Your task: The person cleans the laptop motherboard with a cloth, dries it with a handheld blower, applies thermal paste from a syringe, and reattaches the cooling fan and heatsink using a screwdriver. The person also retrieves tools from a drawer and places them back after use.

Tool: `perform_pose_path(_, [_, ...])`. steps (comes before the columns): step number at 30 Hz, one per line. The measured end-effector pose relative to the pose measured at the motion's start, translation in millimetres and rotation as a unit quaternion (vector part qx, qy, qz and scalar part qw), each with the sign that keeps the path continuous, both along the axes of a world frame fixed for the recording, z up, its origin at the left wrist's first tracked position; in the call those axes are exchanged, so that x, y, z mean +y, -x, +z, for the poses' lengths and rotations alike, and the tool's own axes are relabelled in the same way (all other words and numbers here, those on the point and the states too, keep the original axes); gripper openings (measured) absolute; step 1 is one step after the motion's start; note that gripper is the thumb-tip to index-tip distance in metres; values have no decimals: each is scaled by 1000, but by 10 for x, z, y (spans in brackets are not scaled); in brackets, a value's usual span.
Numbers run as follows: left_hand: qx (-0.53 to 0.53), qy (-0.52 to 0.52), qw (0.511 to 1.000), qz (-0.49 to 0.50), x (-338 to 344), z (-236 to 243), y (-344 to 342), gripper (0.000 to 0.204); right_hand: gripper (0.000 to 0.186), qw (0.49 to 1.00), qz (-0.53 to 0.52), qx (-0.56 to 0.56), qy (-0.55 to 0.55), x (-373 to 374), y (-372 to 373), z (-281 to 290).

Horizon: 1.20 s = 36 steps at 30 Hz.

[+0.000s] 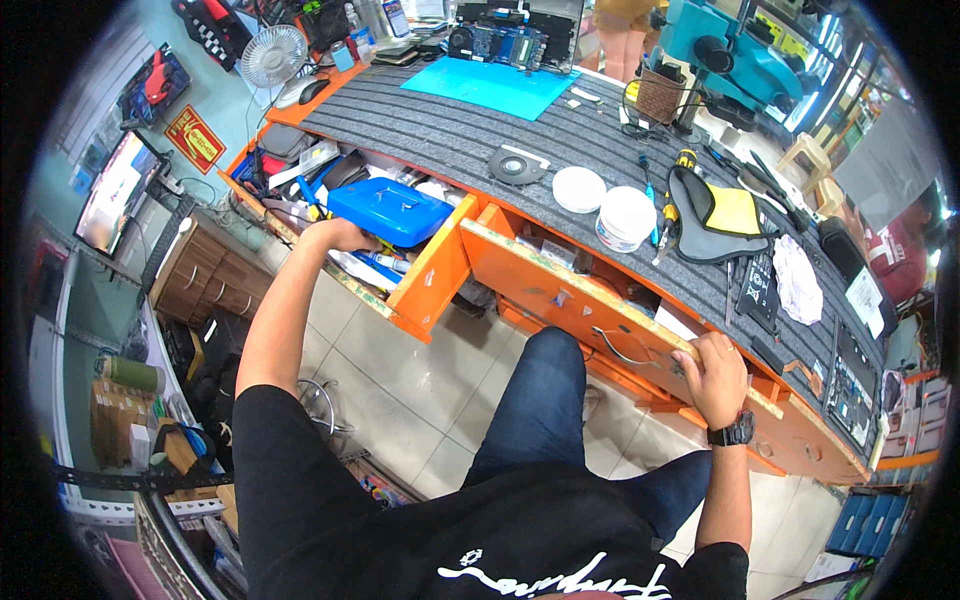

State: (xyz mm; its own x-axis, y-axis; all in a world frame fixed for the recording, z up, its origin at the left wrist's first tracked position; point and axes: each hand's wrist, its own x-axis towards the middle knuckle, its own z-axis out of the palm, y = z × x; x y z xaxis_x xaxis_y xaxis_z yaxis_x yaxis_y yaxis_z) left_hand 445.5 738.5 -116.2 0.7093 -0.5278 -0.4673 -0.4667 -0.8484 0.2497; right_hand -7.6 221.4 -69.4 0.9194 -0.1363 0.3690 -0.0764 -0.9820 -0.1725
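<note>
My left hand (347, 236) reaches into the pulled-out orange drawer (432, 285) on the left. It is beside a blue plastic case (392, 210) with a handle on its lid, and its fingers are mostly hidden among the contents. Around the case lie tools, cables and small packets. To the right, a second drawer (560, 285) stands partly pulled out. My right hand (716, 378), with a black watch on its wrist, curls its fingers over that drawer's top front edge.
On the grey-striped workbench (400, 115) are a white tub (627, 218), its white lid (579, 189), a black round part (518, 165), screwdrivers, a yellow-and-grey pouch (712, 215) and a blue mat (490, 86). A white fan (274, 56) stands at the back left. Someone's legs (620, 52) show beyond the bench.
</note>
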Motion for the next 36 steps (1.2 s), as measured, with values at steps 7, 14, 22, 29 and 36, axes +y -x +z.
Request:
perform_pose_path(7, [31,-44,998,12,109,19,100,59,28,1000,10,-6,-2,59,0,-1])
perform_pose_path(14, [-33,105,994,-23,155,-56,-161,52,33,1000,10,2,10,-28,15,-32])
perform_pose_path(22, [-4,157,982,105,387,432,-189,33,44,999,15,-26,18,-162,4,-169])
perform_pose_path(29, [-224,234,944,-56,845,1746,129,26,46,997,38,-62,-27,-157,80,-172])
perform_pose_path(36, [-129,252,936,-207,-1532,2265,2539,17,58,920,202,-247,-228,382,644,418])
